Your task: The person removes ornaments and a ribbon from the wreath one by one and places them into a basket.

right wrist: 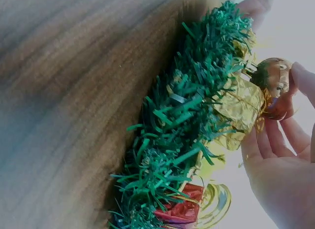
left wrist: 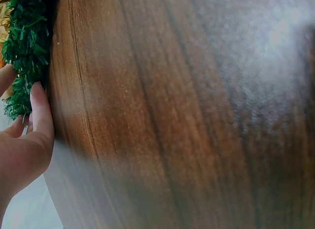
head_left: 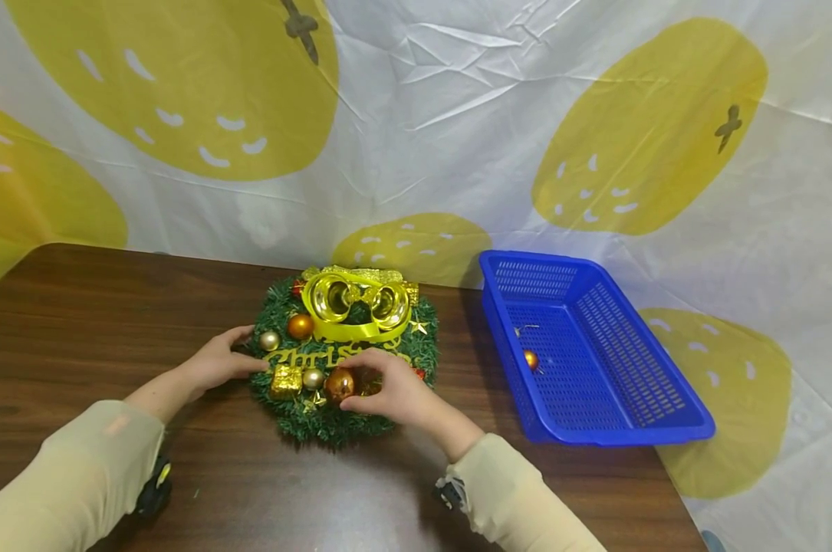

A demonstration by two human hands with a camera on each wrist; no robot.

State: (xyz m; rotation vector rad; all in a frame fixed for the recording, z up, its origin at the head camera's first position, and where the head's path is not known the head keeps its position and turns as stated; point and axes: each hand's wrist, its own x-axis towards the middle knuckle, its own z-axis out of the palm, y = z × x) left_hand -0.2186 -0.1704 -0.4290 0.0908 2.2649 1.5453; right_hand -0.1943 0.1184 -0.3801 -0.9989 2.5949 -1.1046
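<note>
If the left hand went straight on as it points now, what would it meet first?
The left hand would probably meet the round green tinsel wreath, whose edge it seems to touch.

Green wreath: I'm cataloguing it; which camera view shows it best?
The head view: it shows nearly the whole wreath, despite the right hand. Left wrist shows only an edge; right wrist, one side close up.

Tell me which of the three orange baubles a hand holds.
The front bauble, at the near side of the wreath, pinched by the right hand. The rear-left bauble is untouched, and the third bauble lies in the blue basket.
</note>
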